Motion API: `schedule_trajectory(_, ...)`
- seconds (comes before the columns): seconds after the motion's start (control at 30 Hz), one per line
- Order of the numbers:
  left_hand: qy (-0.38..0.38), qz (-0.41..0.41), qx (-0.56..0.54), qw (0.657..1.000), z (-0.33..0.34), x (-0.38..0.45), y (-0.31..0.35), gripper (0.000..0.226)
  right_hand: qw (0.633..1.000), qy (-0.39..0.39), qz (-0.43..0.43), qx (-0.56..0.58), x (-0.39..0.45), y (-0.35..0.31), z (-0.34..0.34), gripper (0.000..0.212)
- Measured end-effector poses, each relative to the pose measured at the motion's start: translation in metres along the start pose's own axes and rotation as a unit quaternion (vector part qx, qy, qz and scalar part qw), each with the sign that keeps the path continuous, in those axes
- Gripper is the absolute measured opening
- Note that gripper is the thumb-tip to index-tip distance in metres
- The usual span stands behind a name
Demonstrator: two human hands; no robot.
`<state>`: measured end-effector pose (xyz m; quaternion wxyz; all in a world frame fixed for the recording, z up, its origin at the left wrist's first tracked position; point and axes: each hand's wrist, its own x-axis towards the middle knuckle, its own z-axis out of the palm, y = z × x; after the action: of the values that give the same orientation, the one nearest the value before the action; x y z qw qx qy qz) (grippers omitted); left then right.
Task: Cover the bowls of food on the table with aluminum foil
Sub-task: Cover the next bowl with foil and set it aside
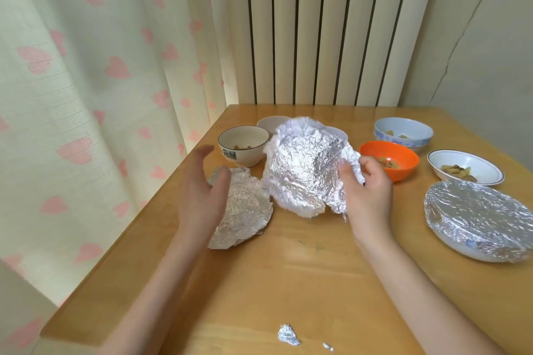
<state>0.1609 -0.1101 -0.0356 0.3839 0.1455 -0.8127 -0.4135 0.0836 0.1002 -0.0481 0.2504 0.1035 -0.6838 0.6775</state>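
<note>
Foil sheet (302, 164): crumpled, bowl-shaped, held up above wooden surface (288, 282) at frame centre. Right hand (369, 190) grips its right edge, fingers (347, 174) curled round the foil. Left hand (202, 190): fingers spread & relaxed, holding nothing, just left of sheet, over 2nd foil piece (242, 210) lying flat on surface. Foil-covered dish (478, 219) at right edge. Uncovered w/ food: white bowl (243, 150) centre-left, orange bowl (389, 163), blue bowl (403, 134) upper right, white shallow bowl (465, 167) right. Foil scraps (288, 334) at bottom centre.
</note>
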Motion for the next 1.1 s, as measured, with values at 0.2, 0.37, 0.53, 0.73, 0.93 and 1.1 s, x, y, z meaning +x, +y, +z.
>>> schedule_trajectory(0.2,-0.195,0.008,0.198,0.961,0.047,0.069,-0.026,0.046,0.993,0.034,0.109,-0.013,0.008,0.016,-0.006,0.01)
schedule_trajectory(0.37,-0.203,0.034,0.207,0.956,0.061,0.076,-0.019,0.035,0.987,0.05,0.151,0.0,0.014,0.019,-0.006,0.011)
schedule_trajectory(0.53,-0.2,0.101,0.348,0.91,0.053,0.085,-0.016,0.027,0.986,0.044,0.159,0.004,0.016,0.015,-0.004,0.012)
schedule_trajectory(0.73,-0.122,0.089,0.171,0.973,0.069,0.07,-0.02,0.007,0.988,0.068,0.138,0.002,0.022,0.02,-0.007,0.014)
schedule_trajectory(0.93,-0.078,0.197,0.099,0.972,0.039,0.028,0.017,0.004,0.988,0.057,0.106,0.1,0.027,-0.002,-0.018,0.018)
schedule_trajectory(1.1,-0.153,0.269,0.07,0.948,0.024,-0.035,0.025,0.027,0.951,-0.074,0.157,0.257,0.024,-0.032,-0.036,0.012)
